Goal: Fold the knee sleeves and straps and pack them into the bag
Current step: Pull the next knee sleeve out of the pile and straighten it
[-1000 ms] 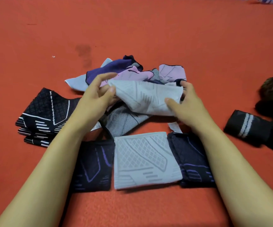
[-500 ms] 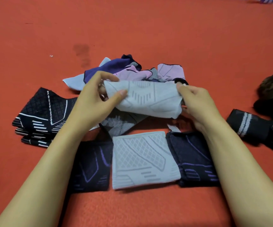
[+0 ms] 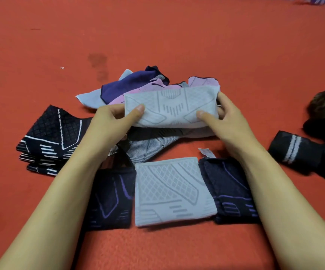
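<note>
Moved: the light grey knee sleeve [image 3: 172,109] now sits flatter and wider between the hands than a second ago.
Left hand [image 3: 111,123]: thumb and fingers pinch the sleeve's left end.
Right hand [image 3: 229,121]: pinches its right end.
Sleeve position: above the unfolded pile [image 3: 138,86], beyond a folded grey sleeve [image 3: 172,191] on the red surface [image 3: 177,39].

From my feed, an orange-red felt-like surface [image 3: 177,36] fills nearly the whole view, running from the near edge to the far edge. I see a darker stain [image 3: 97,61] on it at far left of centre, and a tiny white speck [image 3: 62,67] just left of that. A purple-and-white patterned fabric [image 3: 321,0] shows at the far right corner. The light is soft and even.
</note>
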Demonstrator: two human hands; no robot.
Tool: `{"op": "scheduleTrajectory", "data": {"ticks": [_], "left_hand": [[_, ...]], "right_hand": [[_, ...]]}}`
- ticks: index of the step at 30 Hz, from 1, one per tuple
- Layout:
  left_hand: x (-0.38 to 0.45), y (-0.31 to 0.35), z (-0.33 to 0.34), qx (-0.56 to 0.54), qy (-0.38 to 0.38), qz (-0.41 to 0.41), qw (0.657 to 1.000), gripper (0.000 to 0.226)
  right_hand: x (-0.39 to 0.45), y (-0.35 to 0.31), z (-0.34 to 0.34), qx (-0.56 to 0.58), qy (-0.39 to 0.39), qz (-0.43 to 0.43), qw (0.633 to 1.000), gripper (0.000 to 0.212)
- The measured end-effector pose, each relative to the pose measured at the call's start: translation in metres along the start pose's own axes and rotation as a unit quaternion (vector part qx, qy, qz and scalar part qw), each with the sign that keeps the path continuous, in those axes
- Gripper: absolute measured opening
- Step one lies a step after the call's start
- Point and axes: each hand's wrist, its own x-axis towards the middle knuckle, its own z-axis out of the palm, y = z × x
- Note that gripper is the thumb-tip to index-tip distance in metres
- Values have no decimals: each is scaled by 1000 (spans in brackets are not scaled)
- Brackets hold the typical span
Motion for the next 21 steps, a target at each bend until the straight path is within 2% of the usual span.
{"op": "scheduleTrajectory", "data": {"ticks": [3, 7, 9, 12, 15, 19, 21], "left_hand": [[4, 1, -6, -39, 41, 31, 998, 29], [3, 5, -6, -99, 34, 31, 994, 26], [3, 4, -7, -107, 19, 38, 993, 32], [3, 4, -10, -127, 16, 29, 991, 40], [1, 6, -7, -158, 23, 17, 987, 31], [1, 10, -4, -178, 7, 38, 983, 26], [3, 9, -5, -164, 18, 63, 984, 33]], "right_hand": [[-1, 2, 2, -169, -22, -64, 983, 76], [-1, 0, 4, -211, 21, -80, 974, 74], [-2, -2, 4, -199, 64, -85, 974, 68], [1, -2, -1, -154, 121, -91, 976, 41], [2, -2, -4, -129, 165, -84, 974, 27], [6, -1, -5, -9, 128, -30, 991, 20], [7, -2, -3, 78, 107, -1, 991, 21]]}}
